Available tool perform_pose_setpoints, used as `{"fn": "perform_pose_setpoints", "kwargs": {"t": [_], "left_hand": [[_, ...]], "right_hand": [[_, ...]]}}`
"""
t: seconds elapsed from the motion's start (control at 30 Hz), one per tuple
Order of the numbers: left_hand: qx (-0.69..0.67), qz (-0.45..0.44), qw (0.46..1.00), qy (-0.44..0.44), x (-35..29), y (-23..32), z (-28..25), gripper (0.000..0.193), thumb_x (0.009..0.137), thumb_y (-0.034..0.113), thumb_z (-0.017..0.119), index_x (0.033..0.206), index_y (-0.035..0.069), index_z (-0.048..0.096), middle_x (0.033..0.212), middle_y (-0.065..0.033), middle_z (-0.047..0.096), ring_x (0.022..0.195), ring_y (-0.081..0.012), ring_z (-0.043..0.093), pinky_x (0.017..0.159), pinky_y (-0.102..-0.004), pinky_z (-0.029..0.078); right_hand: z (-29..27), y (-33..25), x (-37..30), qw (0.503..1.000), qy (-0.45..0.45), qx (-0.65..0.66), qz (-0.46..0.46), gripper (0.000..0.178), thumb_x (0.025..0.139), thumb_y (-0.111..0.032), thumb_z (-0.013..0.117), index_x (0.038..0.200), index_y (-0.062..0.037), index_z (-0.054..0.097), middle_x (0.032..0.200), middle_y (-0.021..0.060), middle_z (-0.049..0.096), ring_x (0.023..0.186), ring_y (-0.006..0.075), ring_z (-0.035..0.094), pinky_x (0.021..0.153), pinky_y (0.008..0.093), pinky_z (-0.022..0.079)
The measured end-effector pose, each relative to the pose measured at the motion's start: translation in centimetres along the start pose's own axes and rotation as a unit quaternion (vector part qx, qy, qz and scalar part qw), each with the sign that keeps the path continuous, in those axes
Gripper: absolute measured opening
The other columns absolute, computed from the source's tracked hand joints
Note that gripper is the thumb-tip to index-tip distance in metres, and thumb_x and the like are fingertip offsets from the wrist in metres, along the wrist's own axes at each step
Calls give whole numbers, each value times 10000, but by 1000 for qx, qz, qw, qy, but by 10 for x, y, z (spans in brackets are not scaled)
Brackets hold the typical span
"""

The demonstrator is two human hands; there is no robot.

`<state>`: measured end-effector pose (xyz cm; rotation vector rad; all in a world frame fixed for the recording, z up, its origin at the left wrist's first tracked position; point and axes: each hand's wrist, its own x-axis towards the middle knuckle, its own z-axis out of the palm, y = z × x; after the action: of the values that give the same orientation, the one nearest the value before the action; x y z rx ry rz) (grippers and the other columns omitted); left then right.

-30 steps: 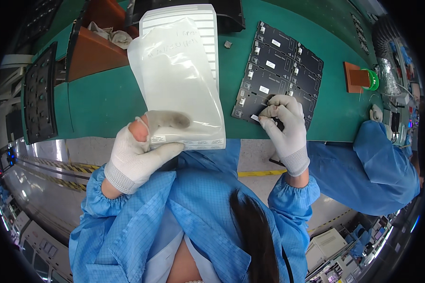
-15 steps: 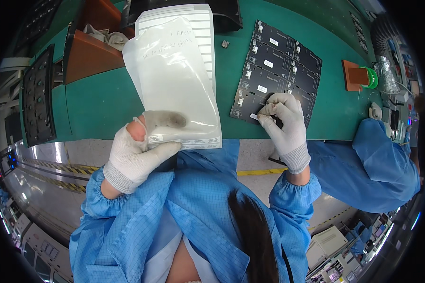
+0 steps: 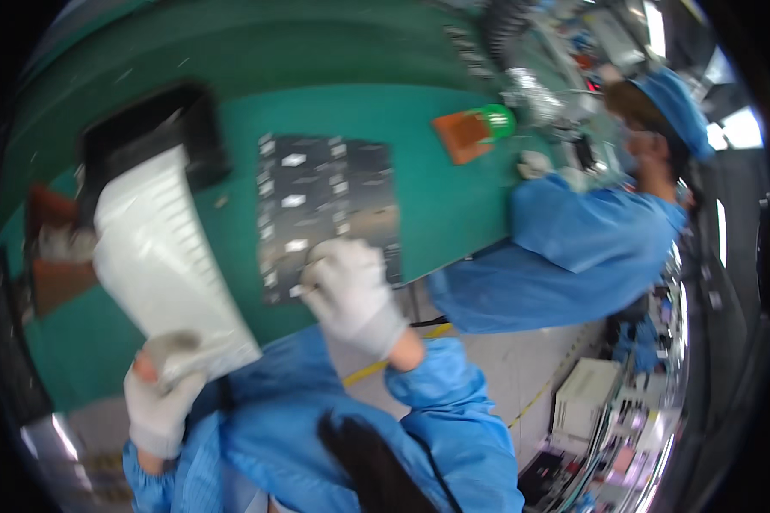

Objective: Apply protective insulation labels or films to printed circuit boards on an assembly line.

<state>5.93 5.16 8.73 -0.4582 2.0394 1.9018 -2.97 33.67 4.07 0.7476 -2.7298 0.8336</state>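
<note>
My left hand (image 3: pixel 158 402), in a white glove with a fingertip bare, grips the lower end of a clear plastic bag (image 3: pixel 145 256). Its thumb lies in front while some fingers show greyish through the plastic. A white sheet with stripes (image 3: pixel 184 197) lies along the bag. Over the lower part of a black circuit board panel (image 3: pixel 312 222) is my gloved right hand (image 3: pixel 349 291), fingers curled together. Whatever is in those fingertips is hidden and blurred. The panel lies flat, with rows of white labels and small pale connectors.
A black tray (image 3: pixel 115 137) and an orange bin (image 3: pixel 60 286) stand at the left of the green table (image 3: pixel 445 205). An orange block (image 3: pixel 460 145) and a green roll (image 3: pixel 498 122) lie at the far right. A co-worker in blue (image 3: pixel 590 231) sits to the right.
My view has swung to the right and blurred, bringing more of the co-worker into sight. The bag stays in my left hand, and my right hand remains at the panel's lower part.
</note>
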Motion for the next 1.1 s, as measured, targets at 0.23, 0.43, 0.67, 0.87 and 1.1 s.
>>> {"fn": "perform_pose_setpoints", "kwargs": {"t": [0.23, 0.43, 0.67, 0.87, 1.1], "left_hand": [[-48, 33, 998, 9, 8, -10, -7, 519, 708, -17, 679, 1216, -48, 576, 1176, -129, 627, 1113, -211, 589, 994, -319, 448], [-21, 51, 998, 1, 0, -1, -4, 449, 795, 19, 690, 1227, -56, 594, 1169, -137, 663, 1087, -210, 625, 952, -326, 490], [-93, 125, 981, -112, 36, -1, 24, 427, 866, 66, 661, 1281, 2, 582, 1208, -104, 652, 1112, -203, 628, 972, -316, 491], [50, 145, 985, -83, 32, 4, 20, 438, 866, 87, 616, 1299, 34, 579, 1192, -152, 653, 1058, -282, 670, 929, -327, 523], [120, 165, 977, -54, 26, 7, 25, 451, 874, 95, 574, 1320, 29, 553, 1176, -192, 642, 1074, -352, 657, 928, -369, 525]], "right_hand": [[2, -11, -18, 993, 11, -80, 86, 400, 740, -259, 783, 1089, -146, 623, 1097, 95, 513, 1052, 318, 506, 885, 446, 383], [-8, 4, -7, 997, 42, -32, 48, 677, 693, -325, 838, 1263, -57, 592, 1200, 158, 545, 1104, 342, 513, 956, 441, 399], [-22, -59, 17, 983, 7, 168, -76, 204, 746, -1, 711, 948, 2, 686, 1009, 123, 609, 909, 245, 578, 771, 341, 476], [4, -87, 38, 982, 4, 114, -152, 249, 677, -61, 776, 913, -92, 705, 923, 45, 613, 879, 265, 564, 802, 377, 408], [14, -92, 32, 986, 21, 102, -133, 236, 679, -71, 787, 901, -87, 706, 909, 49, 608, 870, 267, 565, 782, 387, 409]]}}
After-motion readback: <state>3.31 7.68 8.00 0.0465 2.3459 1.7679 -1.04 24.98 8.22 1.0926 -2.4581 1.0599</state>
